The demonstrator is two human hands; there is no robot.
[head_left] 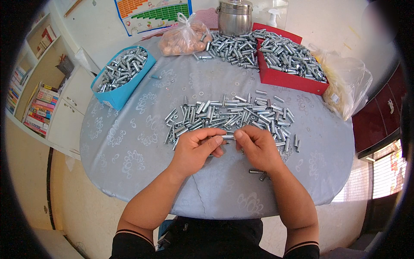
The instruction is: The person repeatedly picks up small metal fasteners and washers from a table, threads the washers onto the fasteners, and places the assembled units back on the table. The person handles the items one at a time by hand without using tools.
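Left grip (194, 150): pinching your metal tube (228, 137) by its left end
Right grip (261, 150): pinching its right end
Metal pile (233, 113): just beyond your fingers

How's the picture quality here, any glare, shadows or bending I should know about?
In the head view, the window at lower right is washed out by bright light; the bookshelf at left bows with the fisheye; soft shadow dims the tablecloth below the left hand and right hand; the metal tubes glint.
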